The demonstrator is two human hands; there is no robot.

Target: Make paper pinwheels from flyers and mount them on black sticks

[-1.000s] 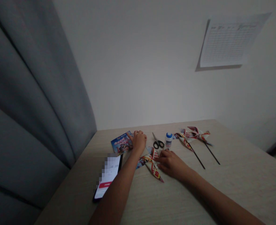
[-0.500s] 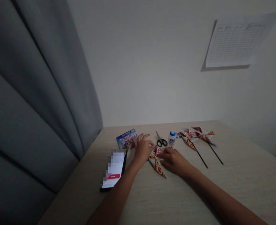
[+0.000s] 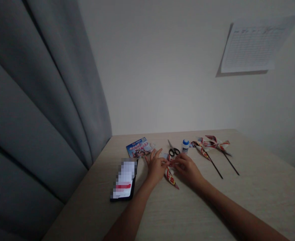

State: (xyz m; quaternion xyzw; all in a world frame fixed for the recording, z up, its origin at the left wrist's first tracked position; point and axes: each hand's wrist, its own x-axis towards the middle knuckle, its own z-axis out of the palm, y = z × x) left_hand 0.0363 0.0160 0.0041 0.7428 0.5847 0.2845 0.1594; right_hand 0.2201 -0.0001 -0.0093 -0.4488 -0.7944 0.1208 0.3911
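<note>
A printed paper pinwheel in red, white and yellow lies on the table between my hands, one pointed blade toward me. Thumb and forefinger of my left hand pinch near its centre while the other fingers fan outward. From the right, my right hand has its fingertips pressed together at the same centre; what they cover is hidden. Just beyond are black-handled scissors and a small white glue bottle with a blue cap.
Two pinwheels on dark sticks rest at the right. A phone with a lit screen and a blue printed card lie left. The table meets a wall bearing a paper sheet; a grey curtain hangs left.
My hands have come closer together over the pinwheel's centre. The right fingers have drawn into a pinch. The whole view has shifted slightly.
</note>
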